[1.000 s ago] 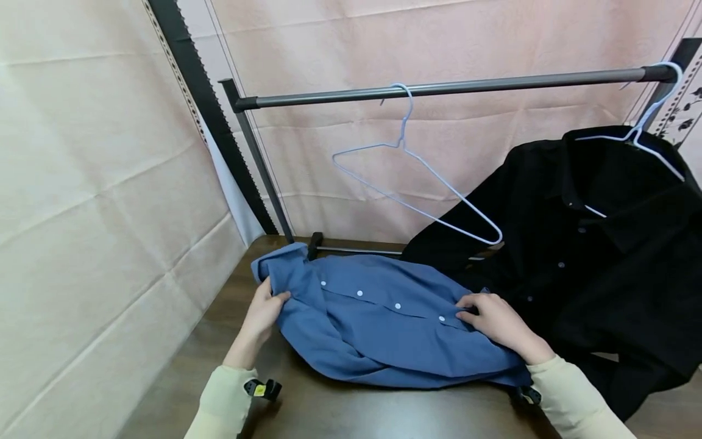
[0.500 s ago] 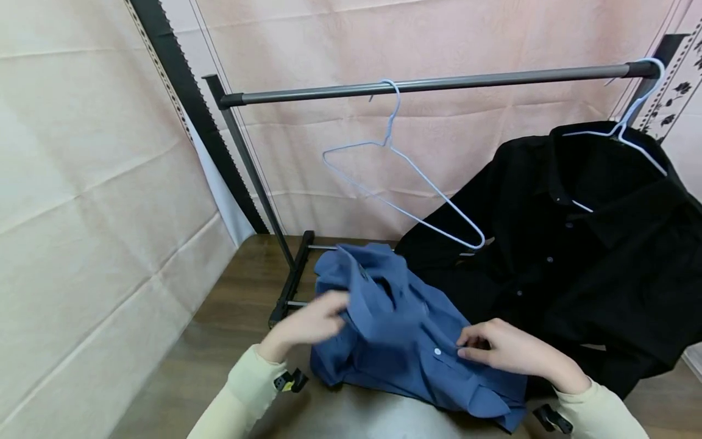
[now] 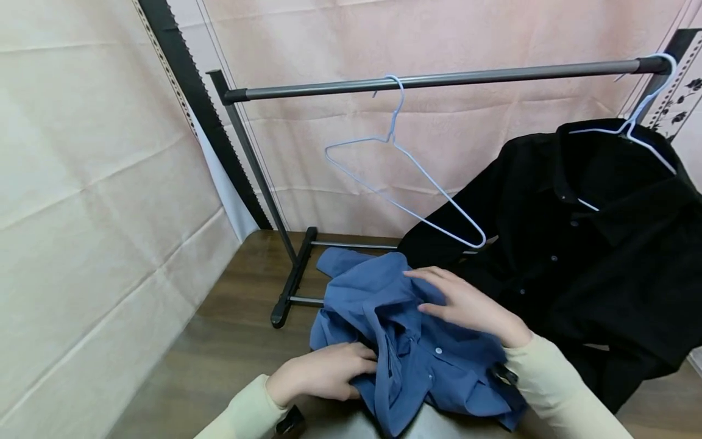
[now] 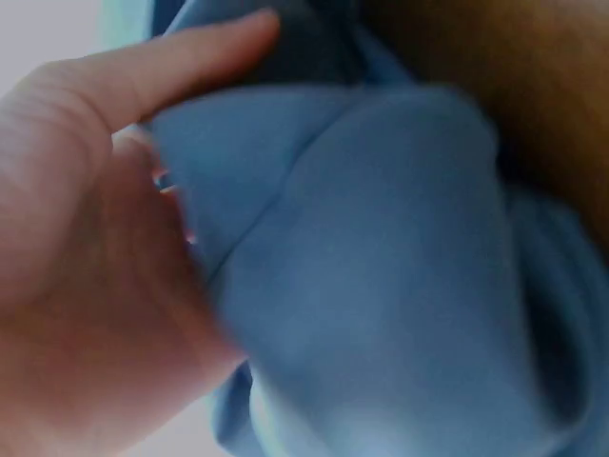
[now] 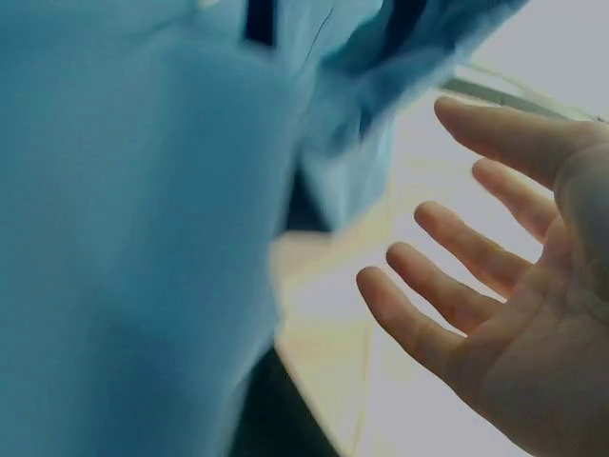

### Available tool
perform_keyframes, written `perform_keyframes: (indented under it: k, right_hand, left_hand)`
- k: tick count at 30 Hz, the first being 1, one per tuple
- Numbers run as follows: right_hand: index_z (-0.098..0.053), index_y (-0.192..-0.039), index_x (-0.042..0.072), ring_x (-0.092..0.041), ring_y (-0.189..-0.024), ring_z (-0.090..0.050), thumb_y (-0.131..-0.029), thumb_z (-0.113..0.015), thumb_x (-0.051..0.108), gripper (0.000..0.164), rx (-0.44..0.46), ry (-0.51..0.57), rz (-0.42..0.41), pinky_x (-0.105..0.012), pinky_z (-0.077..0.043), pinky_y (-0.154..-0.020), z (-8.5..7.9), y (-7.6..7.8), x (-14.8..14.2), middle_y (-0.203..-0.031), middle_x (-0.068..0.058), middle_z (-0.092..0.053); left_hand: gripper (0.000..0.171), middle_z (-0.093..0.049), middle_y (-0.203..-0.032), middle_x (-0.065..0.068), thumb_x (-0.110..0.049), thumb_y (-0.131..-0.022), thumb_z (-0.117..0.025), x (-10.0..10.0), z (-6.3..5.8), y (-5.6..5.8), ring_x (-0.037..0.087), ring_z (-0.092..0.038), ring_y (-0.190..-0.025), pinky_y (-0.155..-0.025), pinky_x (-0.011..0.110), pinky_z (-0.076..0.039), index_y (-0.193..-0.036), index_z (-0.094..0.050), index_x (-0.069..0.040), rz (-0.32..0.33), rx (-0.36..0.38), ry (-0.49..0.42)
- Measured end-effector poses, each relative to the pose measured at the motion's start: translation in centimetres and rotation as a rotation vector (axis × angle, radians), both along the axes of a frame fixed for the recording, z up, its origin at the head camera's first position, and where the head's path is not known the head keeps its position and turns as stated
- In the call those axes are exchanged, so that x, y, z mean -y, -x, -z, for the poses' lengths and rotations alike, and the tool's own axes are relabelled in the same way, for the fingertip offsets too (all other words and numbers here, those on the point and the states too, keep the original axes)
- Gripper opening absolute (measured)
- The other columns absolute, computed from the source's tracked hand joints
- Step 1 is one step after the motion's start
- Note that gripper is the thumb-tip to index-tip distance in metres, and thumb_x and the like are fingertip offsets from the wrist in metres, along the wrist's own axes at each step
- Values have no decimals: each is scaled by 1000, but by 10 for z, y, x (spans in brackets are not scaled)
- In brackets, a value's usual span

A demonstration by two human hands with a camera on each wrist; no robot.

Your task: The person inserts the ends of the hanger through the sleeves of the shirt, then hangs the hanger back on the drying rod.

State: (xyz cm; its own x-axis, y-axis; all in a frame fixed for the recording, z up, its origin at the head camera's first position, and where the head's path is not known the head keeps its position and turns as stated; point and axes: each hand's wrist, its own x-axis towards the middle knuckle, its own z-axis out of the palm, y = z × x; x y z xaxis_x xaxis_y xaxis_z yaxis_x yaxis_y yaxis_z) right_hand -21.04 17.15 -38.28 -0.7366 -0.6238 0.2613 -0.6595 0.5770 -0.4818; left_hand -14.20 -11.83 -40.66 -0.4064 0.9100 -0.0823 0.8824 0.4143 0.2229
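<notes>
A blue button-up shirt (image 3: 353,296) lies bunched on the table, its collar end folded over towards the near side. My left hand (image 3: 329,369) grips the near left part of it. In the left wrist view the thumb lies over a fold of the shirt (image 4: 371,257), with the other fingers partly hidden behind the cloth. Above the shirt's right part is my right hand (image 3: 466,302), fingers spread and extended. The right wrist view shows that hand (image 5: 533,286) with nothing in its palm, beside the blue cloth.
A black garment rack (image 3: 323,89) stands across the back of the wooden table (image 3: 219,353). From its rail hangs a bare light-blue hanger (image 3: 392,140). On the right, a black shirt (image 3: 537,244) hangs on another hanger (image 3: 636,119) and spreads down over the table.
The blue shirt's collar end has been folded over from the left towards the near side and right. My left hand moved right with it; my right hand let go and rose up and left.
</notes>
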Motion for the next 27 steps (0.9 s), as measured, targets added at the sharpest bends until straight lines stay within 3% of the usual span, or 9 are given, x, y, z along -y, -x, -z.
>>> perform_keyframes:
  k: [5,9,12,15,17,21,25,27]
  right_hand:
    - [-32,-144,33,-19,-126,-36,-84,-71,26,71,-26,-73,-132,-42,-35,-98,1,20,47,-138,4,-38]
    - [-44,-138,29,-14,-116,-45,-86,-68,22,58,-61,-84,-186,-36,-41,-91,4,29,66,-130,6,-47]
    - [-56,-128,27,-7,-97,-54,-89,-63,14,41,-73,-39,-163,-30,-45,-78,4,32,66,-120,9,-55]
    - [-59,-124,27,-5,-70,-53,-91,-58,8,39,-79,34,-83,-27,-45,-65,3,34,51,-114,10,-59]
    - [-56,-127,29,-7,-62,-50,-89,-57,4,45,-91,84,-19,-28,-43,-61,1,35,36,-114,9,-58]
    - [-46,-137,30,-11,-74,-50,-84,-54,-4,64,-152,127,88,-31,-40,-68,-5,35,-2,-124,5,-53]
    - [-41,-141,30,-14,-90,-52,-80,-51,-11,74,-156,109,139,-31,-38,-70,-15,28,-38,-134,2,-46]
    - [-43,-139,29,-17,-104,-49,-79,-50,-13,74,-147,85,130,-32,-37,-77,-20,23,-52,-138,1,-41]
  left_hand:
    - [48,-56,-116,-6,-45,-79,-71,19,-9,-9,11,-50,-106,-89,27,-42,-120,-62,-21,-132,-81,-29]
    - [45,-57,-109,-8,-42,-78,-73,30,-10,-12,11,-53,-100,-83,29,-45,-116,-64,-20,-196,-114,-26]
    - [32,-57,-98,-11,-32,-80,-73,37,-10,-10,7,-54,-90,-74,27,-46,-109,-65,-21,-211,-119,-29]
    - [20,-56,-89,-14,-19,-81,-71,44,-12,-5,2,-53,-80,-66,23,-45,-100,-66,-22,-247,-92,-63]
    - [20,-58,-88,-14,-11,-82,-68,51,-16,-1,1,-53,-77,-64,22,-45,-98,-65,-22,-307,-57,-112]
    - [29,-64,-94,-10,-1,-83,-62,64,-25,9,1,-53,-72,-63,23,-45,-104,-65,-20,-487,-75,-268]
    - [34,-64,-88,-8,1,-83,-62,72,-35,22,4,-49,-59,-53,24,-42,-109,-66,-21,-696,-187,-456]
    - [33,-62,-80,-7,-1,-85,-62,74,-39,28,6,-45,-51,-48,24,-39,-109,-66,-22,-762,-234,-523]
